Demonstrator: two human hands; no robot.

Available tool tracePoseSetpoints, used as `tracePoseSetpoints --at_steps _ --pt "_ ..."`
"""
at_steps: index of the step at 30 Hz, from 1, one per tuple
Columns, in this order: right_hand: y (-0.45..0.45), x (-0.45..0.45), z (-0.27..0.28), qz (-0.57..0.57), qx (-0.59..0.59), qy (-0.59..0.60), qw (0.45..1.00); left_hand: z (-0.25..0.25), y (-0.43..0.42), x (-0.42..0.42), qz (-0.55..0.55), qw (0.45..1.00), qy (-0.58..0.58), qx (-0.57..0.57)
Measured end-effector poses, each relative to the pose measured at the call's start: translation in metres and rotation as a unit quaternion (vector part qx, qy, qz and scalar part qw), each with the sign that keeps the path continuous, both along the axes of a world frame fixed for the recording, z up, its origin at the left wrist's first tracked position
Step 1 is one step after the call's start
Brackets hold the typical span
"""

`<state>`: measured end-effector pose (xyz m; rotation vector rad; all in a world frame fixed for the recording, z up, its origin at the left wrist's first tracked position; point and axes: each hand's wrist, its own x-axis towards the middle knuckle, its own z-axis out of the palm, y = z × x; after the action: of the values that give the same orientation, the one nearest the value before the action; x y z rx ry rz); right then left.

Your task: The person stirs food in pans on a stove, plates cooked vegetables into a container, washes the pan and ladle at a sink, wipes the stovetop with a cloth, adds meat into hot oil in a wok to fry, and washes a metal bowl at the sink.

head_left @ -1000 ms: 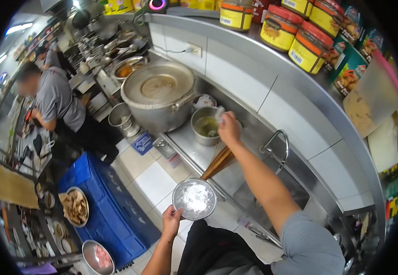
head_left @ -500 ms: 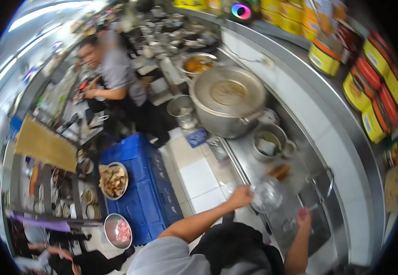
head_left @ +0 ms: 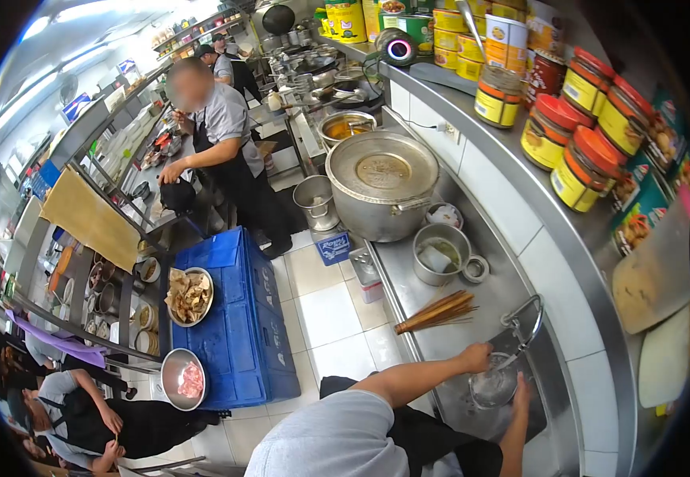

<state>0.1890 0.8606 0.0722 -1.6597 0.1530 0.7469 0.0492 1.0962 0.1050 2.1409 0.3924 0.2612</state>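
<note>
A clear, see-through bowl (head_left: 491, 388) is held low over the sink, close below the curved tap (head_left: 529, 324). My left hand (head_left: 478, 358) is closed on its upper left rim. At the right side of the bowl, my right hand (head_left: 522, 391) grips the edge, with its fingers partly hidden. On the steel counter to the left of the tap lies a bamboo wok brush (head_left: 439, 312). Behind it stands a small metal pot (head_left: 442, 254) with liquid and a pale object inside.
A large lidded stockpot (head_left: 383, 179) stands farther along the counter. Jars with red lids (head_left: 587, 168) line the shelf at right. Blue crates (head_left: 237, 318) at left bear a bowl of brown pieces (head_left: 190, 296). A co-worker (head_left: 225, 143) stands beyond the crates.
The clear bowl has moved right and down, under the tap. My right hand, apart from it before, has come up to its side. The view has shifted and sharpened.
</note>
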Motion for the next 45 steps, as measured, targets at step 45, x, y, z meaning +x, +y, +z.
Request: tracePoseSetpoints --at_steps 45 --pt "0.065 0.005 -0.049 0.259 -0.271 -0.192 0.907 -0.105 -0.098 0.031 -0.323 0.925 -0.042 -0.194"
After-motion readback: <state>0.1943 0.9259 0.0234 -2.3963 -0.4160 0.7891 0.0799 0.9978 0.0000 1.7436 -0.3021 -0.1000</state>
